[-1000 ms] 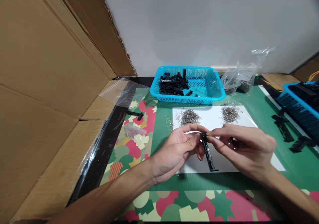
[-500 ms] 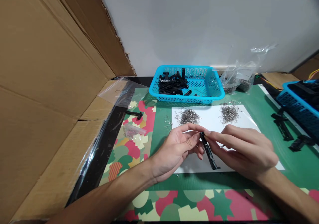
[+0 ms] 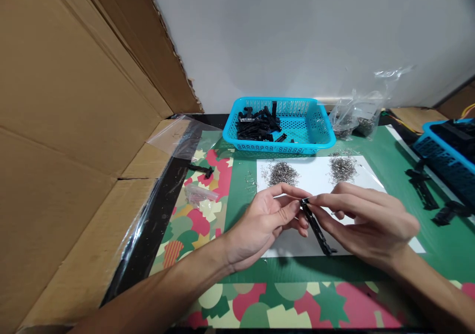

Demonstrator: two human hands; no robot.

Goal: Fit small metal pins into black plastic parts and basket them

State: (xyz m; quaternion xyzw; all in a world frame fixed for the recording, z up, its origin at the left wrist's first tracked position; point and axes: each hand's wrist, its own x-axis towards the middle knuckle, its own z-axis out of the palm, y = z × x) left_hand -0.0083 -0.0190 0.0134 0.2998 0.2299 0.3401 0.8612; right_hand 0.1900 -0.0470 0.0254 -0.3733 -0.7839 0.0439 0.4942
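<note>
Between my hands is a long, narrow black plastic part, tilted with its lower end toward the right. My left hand pinches its upper end between thumb and fingers. The fingertips of my right hand close on the same upper end from the other side; a small thin metal piece shows under its fingers. Below lies a white sheet of paper. On it, beyond my hands, are two piles of small metal springs or clips, one on the left and one on the right.
A blue basket at the back holds several black parts. Clear bags of metal pieces stand beside it. More black parts lie right, by another blue basket. One black part and a small plastic bag lie left.
The black part's lower end has swung a little to the right, and the part has turned slightly. Both hands keep their grip at its upper end.
</note>
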